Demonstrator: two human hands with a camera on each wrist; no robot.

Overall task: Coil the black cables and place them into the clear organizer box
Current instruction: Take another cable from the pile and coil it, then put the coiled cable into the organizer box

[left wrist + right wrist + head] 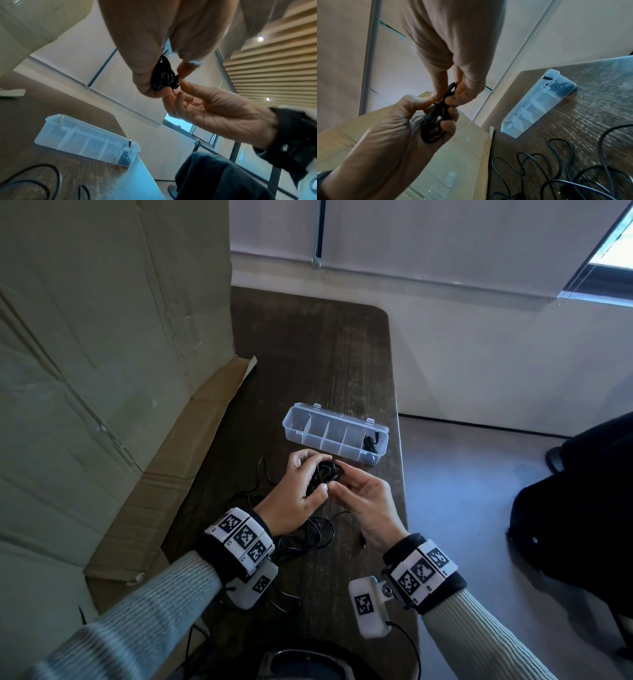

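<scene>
A small coil of black cable (324, 474) is held above the dark table between both hands. My left hand (312, 474) grips the coil, fingers and thumb curled round it; the right wrist view shows the coil (435, 124) lying in that left hand (437, 109). My right hand (342, 479) pinches the coil's near end with thumb and fingertips (452, 92). The clear organizer box (301, 422) lies open just beyond the hands. A coiled black cable (371, 444) sits in its rightmost compartment; the other compartments look empty. Loose black cables (308, 537) lie tangled on the table under my wrists.
A large cardboard box (113, 364) with an open flap stands along the left side of the table (308, 347). The table's right edge runs just right of the organizer box. A dark bag or chair (582, 508) stands on the floor to the right.
</scene>
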